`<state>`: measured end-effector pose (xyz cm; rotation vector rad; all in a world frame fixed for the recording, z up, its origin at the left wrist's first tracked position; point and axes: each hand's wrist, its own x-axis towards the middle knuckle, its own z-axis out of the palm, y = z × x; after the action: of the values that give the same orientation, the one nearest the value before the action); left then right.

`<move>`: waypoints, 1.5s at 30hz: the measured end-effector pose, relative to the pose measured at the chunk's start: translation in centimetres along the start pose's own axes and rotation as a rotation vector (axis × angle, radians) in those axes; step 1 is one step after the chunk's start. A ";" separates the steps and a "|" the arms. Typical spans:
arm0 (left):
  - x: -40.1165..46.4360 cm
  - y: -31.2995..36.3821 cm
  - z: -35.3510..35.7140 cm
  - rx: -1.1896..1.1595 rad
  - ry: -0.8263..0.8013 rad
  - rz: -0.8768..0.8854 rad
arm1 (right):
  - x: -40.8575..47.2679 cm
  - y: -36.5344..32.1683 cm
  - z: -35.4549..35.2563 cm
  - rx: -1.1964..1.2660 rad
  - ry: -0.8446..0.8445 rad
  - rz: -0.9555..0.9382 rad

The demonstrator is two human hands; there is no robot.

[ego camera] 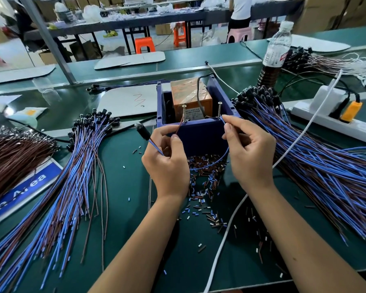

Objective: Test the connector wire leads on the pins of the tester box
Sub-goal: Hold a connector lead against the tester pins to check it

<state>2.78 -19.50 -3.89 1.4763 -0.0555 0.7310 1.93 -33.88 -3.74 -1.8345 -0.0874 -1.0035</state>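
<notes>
At the tester box [201, 132] — left hand [167, 163] pinching brown lead [179, 125], right hand [249, 149] blue lead [224, 123], tips seemingly on pins.

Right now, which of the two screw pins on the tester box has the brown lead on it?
The left screw pin. The left hand holds the brown lead up to it, while the right hand brings the blue lead to the right screw pin.

Brown lead [179, 126] at left screw pin [184, 113] of blue tester box [201, 135]

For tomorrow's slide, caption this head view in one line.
Left hand holds the brown lead to one screw pin; right hand holds the blue lead to the other.
</notes>
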 end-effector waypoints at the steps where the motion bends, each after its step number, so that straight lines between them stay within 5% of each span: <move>1: 0.0 -0.1 0.0 0.002 0.003 -0.001 | 0.0 0.0 0.0 -0.001 0.000 0.000; 45: 0.6 -0.7 -0.1 -0.024 -0.017 -0.023 | 0.2 0.1 0.1 -0.014 0.003 -0.032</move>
<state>3.56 -19.14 -4.27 1.4581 -0.0593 0.6972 2.21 -33.90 -3.67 -1.8493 -0.1088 -1.0317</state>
